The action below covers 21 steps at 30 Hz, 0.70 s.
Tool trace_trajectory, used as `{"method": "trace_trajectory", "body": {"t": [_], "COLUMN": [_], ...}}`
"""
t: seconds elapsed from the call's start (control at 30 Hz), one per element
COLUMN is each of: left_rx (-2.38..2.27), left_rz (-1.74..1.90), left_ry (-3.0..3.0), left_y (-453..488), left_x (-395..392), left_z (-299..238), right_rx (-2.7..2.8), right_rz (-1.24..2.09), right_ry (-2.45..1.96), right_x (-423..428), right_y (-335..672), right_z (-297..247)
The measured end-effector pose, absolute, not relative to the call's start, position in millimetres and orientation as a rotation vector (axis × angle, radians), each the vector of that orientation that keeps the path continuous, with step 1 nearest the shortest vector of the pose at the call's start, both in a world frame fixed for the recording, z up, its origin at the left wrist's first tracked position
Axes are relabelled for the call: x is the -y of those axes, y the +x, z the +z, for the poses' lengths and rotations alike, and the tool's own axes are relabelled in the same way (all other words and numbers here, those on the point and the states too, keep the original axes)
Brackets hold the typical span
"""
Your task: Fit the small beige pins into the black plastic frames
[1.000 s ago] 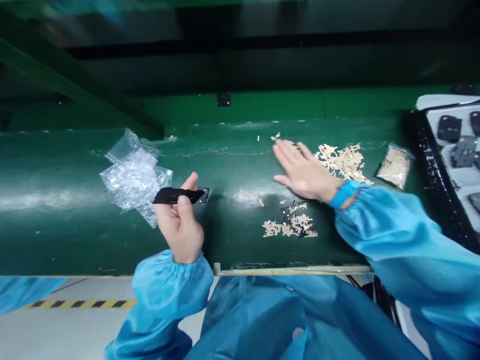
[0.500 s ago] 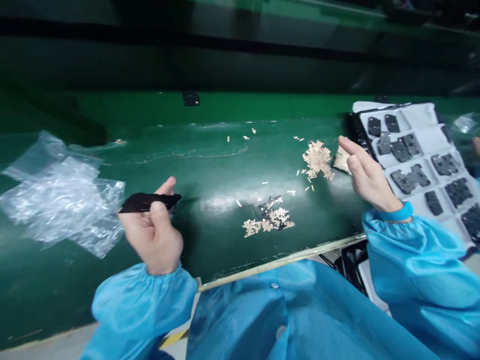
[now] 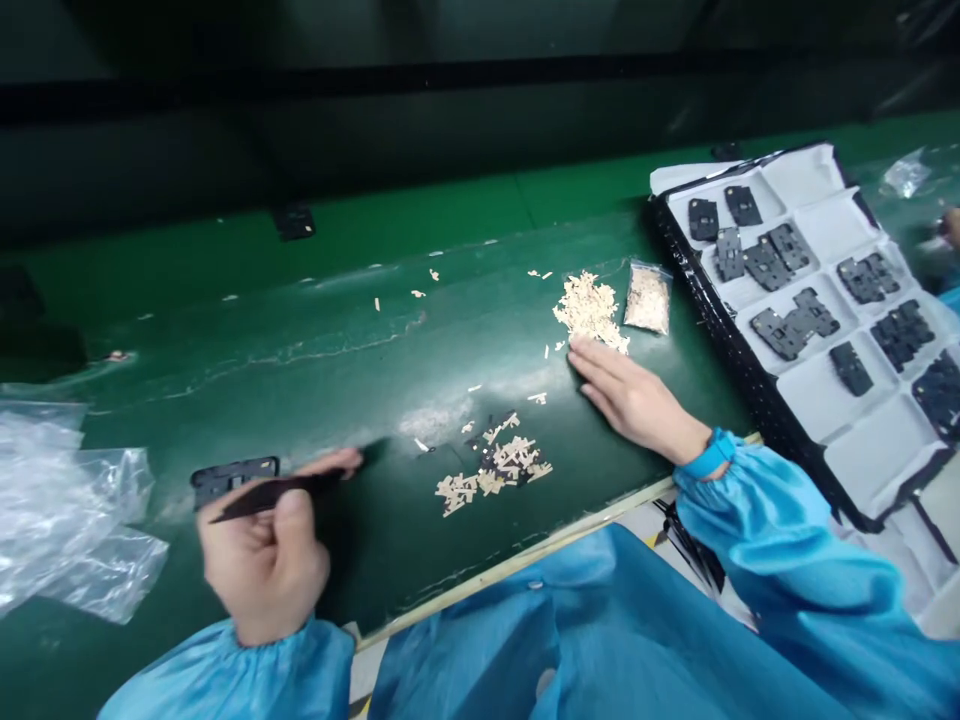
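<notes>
My left hand point(image 3: 266, 560) is closed, with the thumb pressing a thin, dark, flat piece point(image 3: 281, 492) against the fingers. Just behind that hand, partly covered by it, a black plastic part point(image 3: 232, 478) shows. My right hand point(image 3: 637, 400) lies palm down with straight fingers, its fingertips at the lower edge of a pile of small tan pieces point(image 3: 589, 305). I see nothing in it. Between the hands, a second heap of small tan and black pieces point(image 3: 510, 460) rests on the green table point(image 3: 375, 380). A clear bag of small tan bits point(image 3: 648, 298) lies beyond the right hand.
To the right stands a compartment tray point(image 3: 817, 395) holding several black plastic parts point(image 3: 795, 322). Clear plastic bags point(image 3: 67, 510) are piled at the left. A few loose tan bits dot the table. Part of another person's hand point(image 3: 951, 228) shows at the right edge.
My right hand has moved from beside the tan bits' bag to the pile's lower edge, uncovering the bag. The black part behind my left hand now shows. The view has shifted right.
</notes>
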<state>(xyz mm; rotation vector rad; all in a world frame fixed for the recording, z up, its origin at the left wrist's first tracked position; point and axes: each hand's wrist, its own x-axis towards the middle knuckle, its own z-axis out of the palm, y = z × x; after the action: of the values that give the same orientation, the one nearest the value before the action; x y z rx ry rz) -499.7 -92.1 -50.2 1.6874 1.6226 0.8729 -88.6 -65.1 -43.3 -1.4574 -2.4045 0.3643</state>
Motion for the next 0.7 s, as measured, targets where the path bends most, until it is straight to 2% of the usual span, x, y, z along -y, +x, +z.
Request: {"method": "trace_trajectory", "body": {"t": [0.1,0.2,0.33,0.47,0.6,0.7], "left_rx": [-1.575,-1.382,-1.154,-1.103,-1.096,-1.037], "left_rz": [0.693,0.523,0.445,0.325,0.354,0.639], "left_ry": [1.750,2.007,2.193,2.197,2.018,1.853], "left_y": [-500.5,-498.3,-490.4,-462.7,-416.6,-397.0], "left_x": [102.8,99.3,67.1,19.3,-26.1,-51.1], "left_z": [-50.0,-50.3,-50.1,-45.5,-44.6,-52.6], "right_rx": [2.237,2.192,2.340,2.414,2.249,2.200], "right_rz": [0.248,0.267,0.433,0.442,0.266,0.265], "right_ry": [-1.513,-1.432,-1.251,-1.248,-1.428,-1.384], "right_x": [55.2,68.1,83.6,62.1,32.3,29.7], "right_y": [-79.6,-74.9,-84.5,-99.7,-107.0,-113.1], "right_z": [-42.7,-40.8,-42.3,-44.6,-38.4,-30.8]}}
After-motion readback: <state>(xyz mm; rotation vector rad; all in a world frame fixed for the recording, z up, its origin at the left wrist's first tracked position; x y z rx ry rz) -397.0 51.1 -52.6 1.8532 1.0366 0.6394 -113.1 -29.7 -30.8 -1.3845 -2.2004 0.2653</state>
